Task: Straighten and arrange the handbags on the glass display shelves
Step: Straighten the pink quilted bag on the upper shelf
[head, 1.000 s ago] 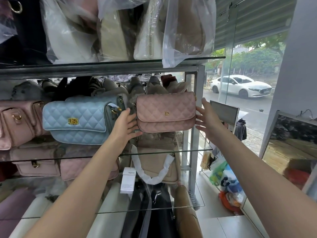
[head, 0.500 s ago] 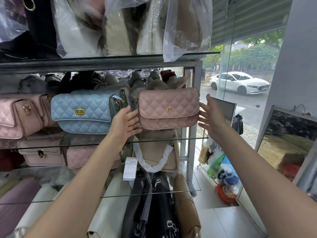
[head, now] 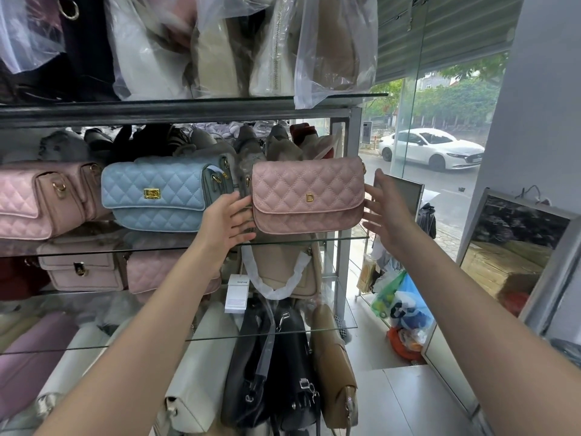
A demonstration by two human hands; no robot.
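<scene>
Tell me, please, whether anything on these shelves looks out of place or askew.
Below the pink quilted bag, the wrapped handle of a beige bag hangs down its front, and a white tag dangles beside it. On top, a plastic cover overhangs the shelf edge.

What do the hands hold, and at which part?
Pink quilted flap handbag; left hand and right hand, fingers straight, touch its two short ends.

A dusty-pink quilted flap handbag (head: 308, 196) with a gold D emblem is noted upright, front outward, at the right end of the middle glass shelf (head: 341, 239). A light-blue quilted flap handbag (head: 157, 196) with a gold clasp is set near its left, also upright and front outward.
</scene>
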